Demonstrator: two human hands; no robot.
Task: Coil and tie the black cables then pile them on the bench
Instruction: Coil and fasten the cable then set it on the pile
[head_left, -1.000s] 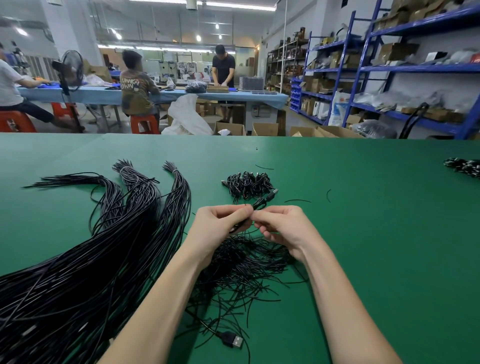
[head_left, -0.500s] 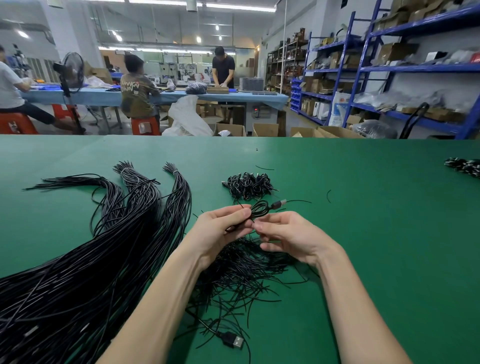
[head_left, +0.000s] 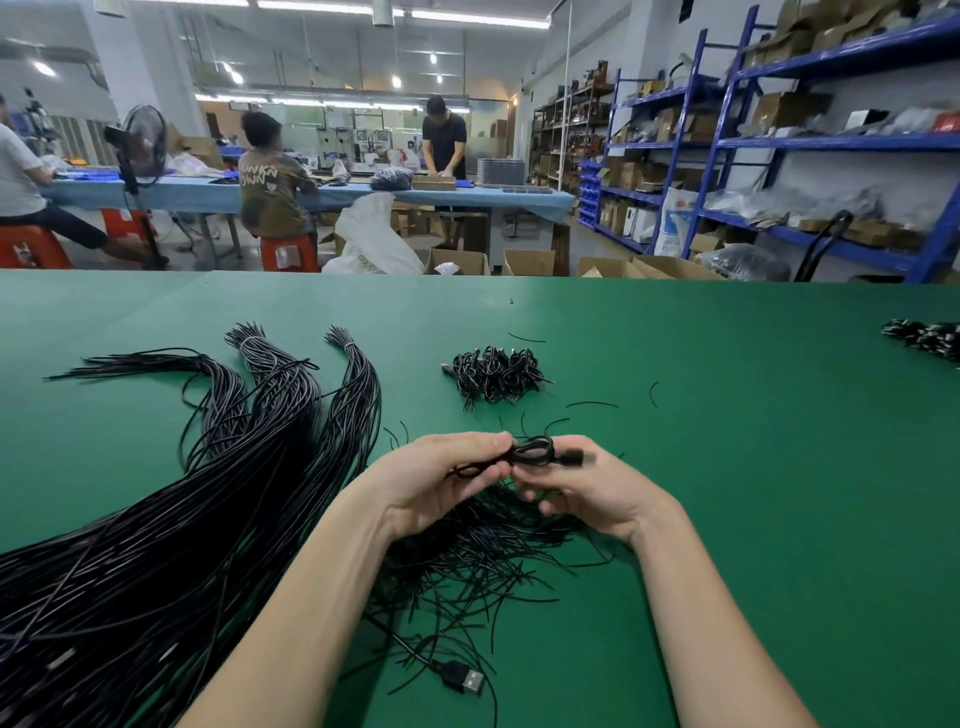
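A small coil (head_left: 532, 451) is pinched between left hand (head_left: 441, 480) and right hand (head_left: 589, 486), fingers curled round it; if loosened before tying, it could spring open.

Green worktop (head_left: 727, 493). Long black cable bundles (head_left: 156, 545) lie at left, a tied coil pile (head_left: 493, 373) further back, loose tie wires (head_left: 483, 561) in the middle. USB plug (head_left: 464, 679) lies at the near edge.
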